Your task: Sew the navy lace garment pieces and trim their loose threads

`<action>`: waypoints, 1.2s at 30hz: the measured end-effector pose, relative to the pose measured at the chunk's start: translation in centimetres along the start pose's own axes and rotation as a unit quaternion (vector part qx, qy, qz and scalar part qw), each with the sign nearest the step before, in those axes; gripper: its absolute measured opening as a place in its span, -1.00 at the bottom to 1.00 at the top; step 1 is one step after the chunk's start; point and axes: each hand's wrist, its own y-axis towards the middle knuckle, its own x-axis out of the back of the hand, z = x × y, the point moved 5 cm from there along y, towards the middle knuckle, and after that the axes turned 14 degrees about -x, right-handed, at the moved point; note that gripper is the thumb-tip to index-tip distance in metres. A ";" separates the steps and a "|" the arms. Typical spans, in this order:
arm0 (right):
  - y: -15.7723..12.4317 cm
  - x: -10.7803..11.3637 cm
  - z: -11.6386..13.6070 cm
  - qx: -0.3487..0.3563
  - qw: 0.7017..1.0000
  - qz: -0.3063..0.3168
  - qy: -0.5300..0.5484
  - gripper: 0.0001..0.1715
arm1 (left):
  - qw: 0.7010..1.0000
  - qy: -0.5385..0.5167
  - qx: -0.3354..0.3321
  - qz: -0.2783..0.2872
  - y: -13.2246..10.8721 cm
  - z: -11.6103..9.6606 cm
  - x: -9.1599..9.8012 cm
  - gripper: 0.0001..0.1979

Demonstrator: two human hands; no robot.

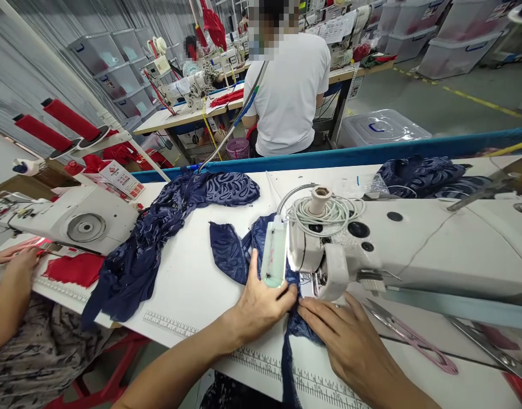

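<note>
Navy lace fabric [230, 253] lies under the presser foot of a white sewing machine [312, 250], with a narrow strip [287, 363] trailing over the table's front edge. My left hand [261, 304] is closed on the fabric just left of the foot, one finger pointing up beside a pale green lamp [274, 253]. Close by, my right hand [346, 332] grips the fabric's right side near the needle, its fingertips pressed down close to my left fingers. The underside of that grip is hidden. The needle itself is hard to make out.
Navy lace pieces [158, 238] are heaped at the left, with another pile [422, 173] behind the machine. Pink-handled scissors [414, 335] and dark shears [491, 346] lie at the right. A co-worker's hands [20, 261] handle red fabric [73, 269] at the left machine. Another person [288, 96] sits ahead.
</note>
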 end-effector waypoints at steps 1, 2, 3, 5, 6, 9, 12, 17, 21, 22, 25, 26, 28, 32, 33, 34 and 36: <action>-0.1 -0.1 -0.1 0.000 1.000 0.001 -0.004 -0.40 | 1.000 0.006 -0.009 0.008 -0.1 -0.2 -0.1 -0.78; -0.1 -0.2 -0.1 0.001 1.000 0.003 -0.007 -0.40 | 1.000 0.010 -0.015 0.013 -0.1 -0.4 -0.2 -0.79; -0.1 -0.3 -0.1 0.001 1.000 0.005 -0.011 -0.38 | 1.000 0.013 -0.017 0.014 -0.2 -0.6 -0.2 -0.80; -0.1 -0.4 -0.1 0.002 1.000 0.005 -0.018 -0.35 | 1.000 0.017 -0.021 0.012 -0.3 -0.8 -0.4 -0.81; -0.1 -0.4 -0.1 0.003 1.000 0.004 -0.022 -0.34 | 0.999 0.019 -0.024 0.015 -0.4 -0.7 -0.6 -0.81; 0.1 -0.3 -0.2 0.002 0.999 0.004 -0.038 -0.30 | 0.998 0.021 -0.030 0.042 -0.1 -0.2 -1.3 -0.78; 0.3 -0.6 -0.4 0.000 0.997 0.024 -0.068 -0.22 | 0.997 0.018 -0.020 0.073 0.4 0.9 -1.5 -0.75; 0.6 -0.9 -0.8 -0.012 0.997 0.034 -0.066 -0.15 | 0.998 -0.003 0.026 0.056 0.8 2.3 -0.3 -0.81; 0.9 -0.7 -0.3 -0.013 0.996 0.016 -0.081 -0.27 | 0.998 -0.026 0.007 0.063 0.7 1.7 0.1 -0.78; 0.9 -0.7 -0.2 -0.009 0.996 0.012 -0.084 -0.28 | 0.997 -0.026 0.001 0.066 0.6 1.6 0.1 -0.76; 0.6 -0.6 0.1 0.002 0.996 0.003 -0.087 -0.23 | 0.997 -0.041 0.025 0.065 0.5 1.5 0.0 -0.77; 0.5 -0.6 0.1 0.002 0.996 0.002 -0.086 -0.22 | 0.996 -0.050 0.033 0.065 0.5 1.5 0.0 -0.77; 0.3 -0.7 0.0 0.000 0.996 0.001 -0.084 -0.23 | 0.996 -0.055 0.026 0.066 0.4 1.1 -0.2 -0.77; 0.1 -0.9 -0.3 0.004 0.997 0.001 -0.077 -0.26 | 0.997 -0.032 0.004 0.077 0.3 0.5 -0.7 -0.77; 0.1 -0.9 -0.3 0.003 0.997 0.002 -0.074 -0.27 | 0.996 -0.035 0.008 0.080 0.3 0.6 -0.8 -0.77; 0.1 -1.0 -0.4 -0.001 0.997 0.003 -0.071 -0.27 | 0.996 -0.040 0.013 0.084 0.4 0.9 -0.9 -0.78; 0.1 -1.2 -0.5 -0.014 0.997 0.010 -0.071 -0.28 | 0.994 -0.053 0.030 0.094 0.6 1.5 -1.0 -0.80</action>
